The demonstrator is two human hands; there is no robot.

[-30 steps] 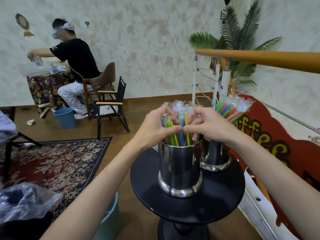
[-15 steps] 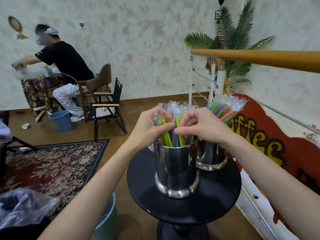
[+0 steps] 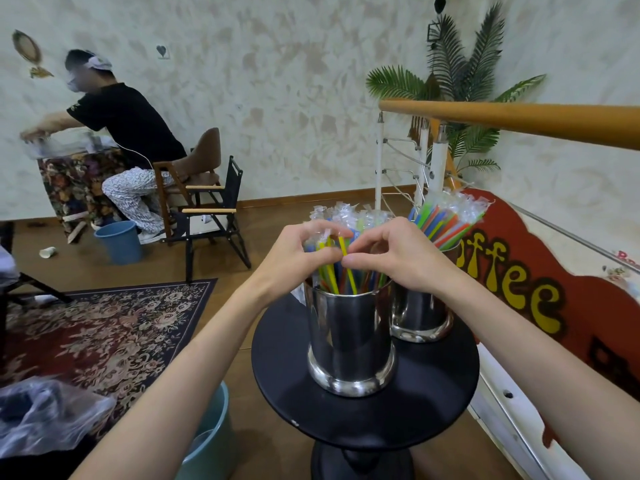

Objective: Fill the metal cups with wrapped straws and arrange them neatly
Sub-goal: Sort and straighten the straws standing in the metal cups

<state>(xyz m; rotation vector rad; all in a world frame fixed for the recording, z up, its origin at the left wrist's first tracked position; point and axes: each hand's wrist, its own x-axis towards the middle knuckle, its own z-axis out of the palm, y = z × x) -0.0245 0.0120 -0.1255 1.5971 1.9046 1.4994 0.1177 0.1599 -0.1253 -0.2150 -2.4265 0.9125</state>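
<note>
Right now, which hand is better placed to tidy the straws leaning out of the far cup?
Probably the right hand: it sits beside the far metal cup, whose wrapped straws fan rightward. The left hand lies on the near cup's other side.

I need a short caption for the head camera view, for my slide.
Both hands, left and right, gather wrapped straws in the near metal cup.

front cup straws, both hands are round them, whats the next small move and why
Probably squeeze the bundle together and settle it upright: the left hand and right hand grip the straws in the front cup, which splay unevenly.
</note>
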